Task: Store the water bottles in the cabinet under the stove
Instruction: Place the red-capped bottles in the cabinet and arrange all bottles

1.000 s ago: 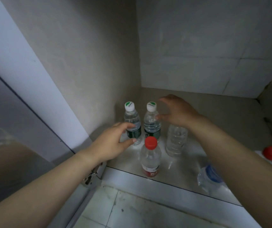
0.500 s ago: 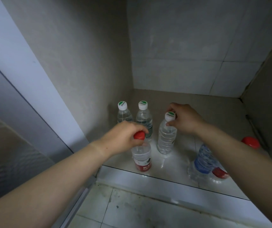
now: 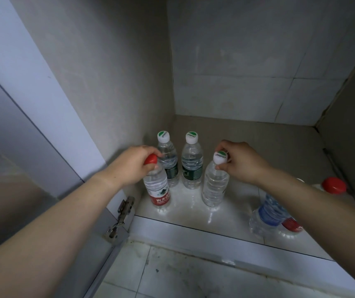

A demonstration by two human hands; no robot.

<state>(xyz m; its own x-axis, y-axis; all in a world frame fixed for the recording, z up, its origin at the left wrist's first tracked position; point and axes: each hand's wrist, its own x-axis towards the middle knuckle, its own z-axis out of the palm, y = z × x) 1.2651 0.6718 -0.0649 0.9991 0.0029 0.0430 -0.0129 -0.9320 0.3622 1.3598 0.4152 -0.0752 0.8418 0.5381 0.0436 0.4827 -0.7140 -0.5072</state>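
Inside the open cabinet (image 3: 247,134), several water bottles stand upright on its pale floor. My left hand (image 3: 132,166) grips the neck and red cap of the red-labelled bottle (image 3: 157,190) at the front left. My right hand (image 3: 242,161) pinches the white cap of a label-free clear bottle (image 3: 214,186) beside it. Behind them stand two white-capped bottles with green labels (image 3: 170,162) (image 3: 192,163), close to the left wall. A blue-labelled bottle (image 3: 269,214) stands at the front right, partly hidden under my right forearm.
A red-capped bottle (image 3: 333,185) sits at the far right by the cabinet's right wall. The open door with its metal hinge (image 3: 120,216) is at the left. A raised sill (image 3: 215,235) fronts the cabinet, with dirty floor tiles (image 3: 172,274) below.
My left hand went from the rear green-labelled bottle to the red cap. My right hand closed on the clear bottle's white cap. The view moved slightly closer; both bottles stayed standing.
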